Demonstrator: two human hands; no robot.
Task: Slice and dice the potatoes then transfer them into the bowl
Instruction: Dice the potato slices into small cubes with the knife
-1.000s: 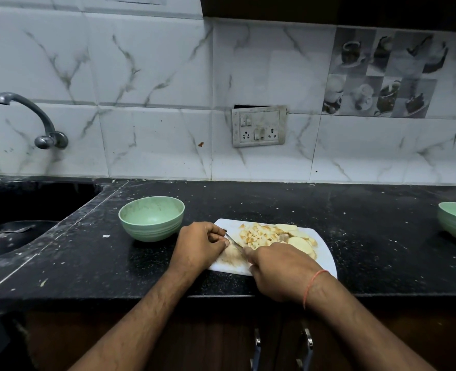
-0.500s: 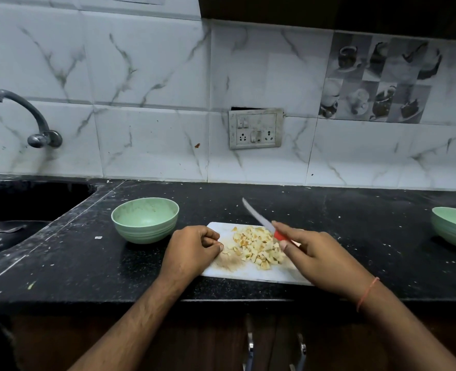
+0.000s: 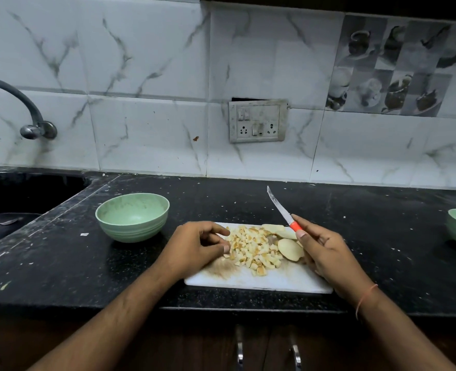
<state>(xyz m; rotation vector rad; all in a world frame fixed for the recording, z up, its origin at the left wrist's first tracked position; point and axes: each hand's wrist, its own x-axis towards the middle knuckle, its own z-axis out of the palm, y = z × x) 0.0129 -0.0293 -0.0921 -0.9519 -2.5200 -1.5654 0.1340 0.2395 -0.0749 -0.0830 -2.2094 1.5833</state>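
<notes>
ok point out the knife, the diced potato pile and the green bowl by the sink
knife [image 3: 278, 207], head view, on the middle of the blade
diced potato pile [image 3: 251, 247], head view, on the centre of the heap
green bowl [image 3: 133, 231], head view, on its outer front wall

White marble-pattern wall tiles [image 3: 146, 62], grey-veined and smudged. Switch and socket plate [image 3: 257, 121] at 12 o'clock, soiled. Printed crockery tile panel [image 3: 398, 65] at 2 o'clock. Chrome tap [image 3: 20, 108] at 9 o'clock above a dark sink [image 3: 20, 194]. Black speckled table [image 3: 61, 263], dusty. Wooden cabinet doors [image 3: 328, 349] at 6 o'clock with metal handles [image 3: 296, 357]. Dim lighting.
</notes>
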